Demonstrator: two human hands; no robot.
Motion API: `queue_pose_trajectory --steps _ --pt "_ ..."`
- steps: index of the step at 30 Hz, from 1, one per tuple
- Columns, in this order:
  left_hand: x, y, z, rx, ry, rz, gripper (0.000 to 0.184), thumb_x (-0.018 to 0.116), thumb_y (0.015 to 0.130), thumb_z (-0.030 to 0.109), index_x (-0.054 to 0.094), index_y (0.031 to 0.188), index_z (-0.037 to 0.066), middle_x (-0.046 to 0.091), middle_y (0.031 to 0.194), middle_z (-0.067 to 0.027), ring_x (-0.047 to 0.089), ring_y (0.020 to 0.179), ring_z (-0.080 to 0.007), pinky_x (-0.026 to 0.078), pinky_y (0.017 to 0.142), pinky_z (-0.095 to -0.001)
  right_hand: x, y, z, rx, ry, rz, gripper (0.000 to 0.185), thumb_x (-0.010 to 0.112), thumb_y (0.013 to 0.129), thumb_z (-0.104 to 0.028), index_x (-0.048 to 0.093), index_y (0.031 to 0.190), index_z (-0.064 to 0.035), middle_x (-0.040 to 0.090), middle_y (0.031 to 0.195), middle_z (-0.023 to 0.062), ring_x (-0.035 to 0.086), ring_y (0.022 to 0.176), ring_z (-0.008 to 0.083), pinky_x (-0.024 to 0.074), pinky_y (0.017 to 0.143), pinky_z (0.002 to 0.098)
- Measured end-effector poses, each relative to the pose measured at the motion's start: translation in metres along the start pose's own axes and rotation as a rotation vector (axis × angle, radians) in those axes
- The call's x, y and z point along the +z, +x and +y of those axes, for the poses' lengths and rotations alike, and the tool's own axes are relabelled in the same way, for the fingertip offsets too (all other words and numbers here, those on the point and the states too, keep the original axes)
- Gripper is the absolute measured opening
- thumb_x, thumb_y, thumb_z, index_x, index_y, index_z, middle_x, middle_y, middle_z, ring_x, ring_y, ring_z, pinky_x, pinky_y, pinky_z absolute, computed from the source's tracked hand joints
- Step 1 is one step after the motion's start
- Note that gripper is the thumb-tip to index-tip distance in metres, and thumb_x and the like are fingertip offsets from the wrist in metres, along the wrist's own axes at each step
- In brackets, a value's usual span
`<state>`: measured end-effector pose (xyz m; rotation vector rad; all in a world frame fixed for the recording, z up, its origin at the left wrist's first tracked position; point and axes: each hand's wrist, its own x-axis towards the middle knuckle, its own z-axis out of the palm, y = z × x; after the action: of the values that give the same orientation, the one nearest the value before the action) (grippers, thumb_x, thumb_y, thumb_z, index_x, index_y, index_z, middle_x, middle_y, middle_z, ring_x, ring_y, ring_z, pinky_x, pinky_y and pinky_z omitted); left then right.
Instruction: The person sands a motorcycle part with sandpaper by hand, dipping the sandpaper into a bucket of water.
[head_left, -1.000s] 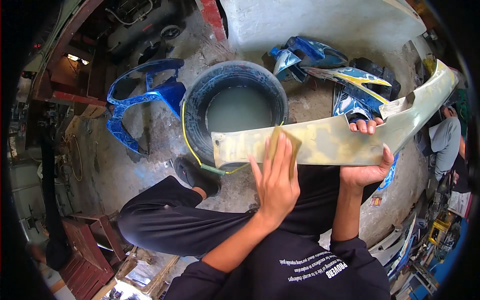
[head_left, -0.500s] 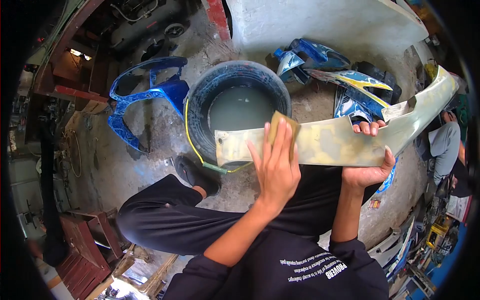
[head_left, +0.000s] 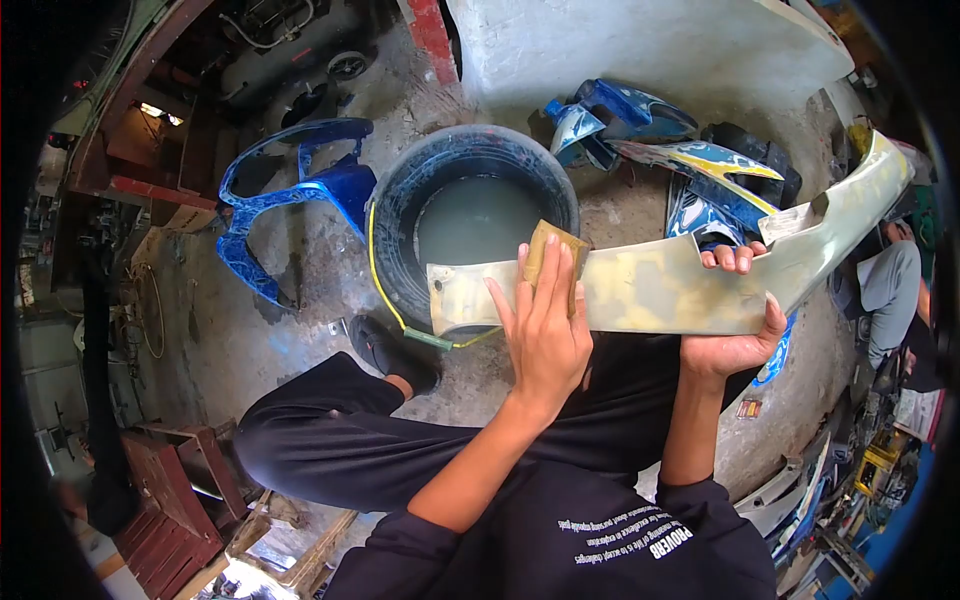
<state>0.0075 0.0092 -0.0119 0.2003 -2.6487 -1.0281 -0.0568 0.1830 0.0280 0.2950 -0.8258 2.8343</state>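
Observation:
A long motorcycle fairing panel (head_left: pixel 655 290), pale grey with yellowish patches, lies across in front of me above my lap. My left hand (head_left: pixel 547 345) presses a folded tan piece of sandpaper (head_left: pixel 542 255) flat onto the panel's left part, fingers over it. At the panel's middle, my right hand (head_left: pixel 735 350) holds it from below, thumb at the near side and fingertips curled over the cut-out edge. The panel's left end overlaps the rim of a dark bucket (head_left: pixel 395 180) holding cloudy water (head_left: pixel 475 225).
A blue fairing frame (head_left: pixel 290 195) lies on the concrete floor left of the bucket. Blue, white and yellow fairing parts (head_left: pixel 715 165) lie beyond the panel. Another person's leg (head_left: pixel 888 295) shows at far right. A dark red wooden stool (head_left: pixel 170 500) stands at lower left.
My left hand and the sandpaper have slid slightly left along the panel. My right hand keeps its hold, with the panel almost in the same place.

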Motion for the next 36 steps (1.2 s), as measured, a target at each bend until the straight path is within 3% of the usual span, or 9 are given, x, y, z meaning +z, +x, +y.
queue_pose_trajectory --steps 6,11,15,19,22,27,32,36 --pt "-0.01 -0.066 -0.003 0.018 -0.04 -0.065 0.048 0.051 0.101 0.013 0.051 0.147 0.001 0.048 0.155 -0.0133 0.041 0.146 -0.0362 0.006 0.12 -0.065 0.004 0.001 0.0 0.013 0.002 0.031 0.059 0.059 0.085 -0.032 0.043 0.132 0.0004 0.049 0.104 0.0106 0.047 0.102 0.0247 0.0372 0.099 0.0434" --pt "-0.008 -0.022 -0.008 -0.005 -0.038 0.004 0.048 0.05 0.102 0.013 0.049 0.148 0.001 0.047 0.156 -0.0132 0.038 0.148 -0.0363 0.007 0.121 -0.0634 0.008 0.001 0.001 0.009 -0.033 0.047 0.059 0.061 0.083 -0.03 0.043 0.131 0.0008 0.048 0.104 0.0097 0.047 0.1 0.0238 0.0373 0.099 0.0419" --pt "-0.006 -0.005 -0.007 -0.035 -0.047 -0.005 0.048 0.051 0.102 0.013 0.049 0.148 0.001 0.047 0.156 -0.0128 0.049 0.137 -0.0352 0.012 0.121 -0.061 0.001 0.002 -0.001 0.007 -0.031 0.037 0.058 0.059 0.084 -0.031 0.043 0.131 0.0005 0.049 0.104 0.0106 0.047 0.102 0.0246 0.0372 0.099 0.043" --pt "-0.008 -0.067 -0.015 0.024 -0.067 -0.026 0.048 0.051 0.101 0.014 0.05 0.147 0.0 0.046 0.156 -0.0168 0.054 0.132 -0.0352 0.012 0.121 -0.062 -0.002 0.003 0.0 0.026 0.029 0.01 0.057 0.057 0.086 -0.032 0.044 0.131 0.0004 0.05 0.105 0.0114 0.048 0.103 0.0254 0.0372 0.1 0.0443" --pt "-0.009 -0.064 -0.023 0.015 -0.03 -0.019 0.048 0.051 0.101 0.014 0.05 0.147 0.0 0.047 0.155 -0.0177 0.05 0.137 -0.035 0.012 0.121 -0.0632 0.005 0.004 0.001 0.029 -0.024 0.04 0.058 0.061 0.083 -0.029 0.044 0.13 0.0003 0.049 0.104 0.0099 0.047 0.101 0.0239 0.0373 0.1 0.0417" --pt "-0.014 -0.007 -0.023 -0.061 -0.002 0.029 0.048 0.049 0.103 0.014 0.048 0.148 0.0 0.048 0.155 -0.016 0.046 0.141 -0.0342 0.012 0.121 -0.0624 0.0 0.001 -0.001 0.006 -0.022 0.007 0.056 0.057 0.086 -0.033 0.045 0.131 0.0002 0.05 0.106 0.0115 0.048 0.104 0.0257 0.0371 0.1 0.0449" --pt "-0.014 -0.066 -0.02 -0.017 -0.049 -0.071 0.051 0.052 0.1 0.013 0.048 0.149 0.002 0.046 0.156 -0.0154 0.044 0.143 -0.0337 0.008 0.121 -0.0624 -0.006 0.003 -0.001 0.018 0.001 0.022 0.056 0.057 0.086 -0.033 0.045 0.131 0.0 0.05 0.106 0.0114 0.048 0.104 0.0257 0.0369 0.101 0.0454" --pt "-0.014 -0.051 -0.026 -0.005 0.01 -0.017 0.051 0.051 0.101 0.013 0.047 0.15 0.002 0.045 0.157 -0.0157 0.04 0.146 -0.0371 0.006 0.121 -0.0627 0.001 0.003 -0.001 0.032 -0.012 0.044 0.056 0.058 0.085 -0.031 0.045 0.13 0.0 0.05 0.106 0.0108 0.048 0.103 0.0252 0.0368 0.102 0.0439"
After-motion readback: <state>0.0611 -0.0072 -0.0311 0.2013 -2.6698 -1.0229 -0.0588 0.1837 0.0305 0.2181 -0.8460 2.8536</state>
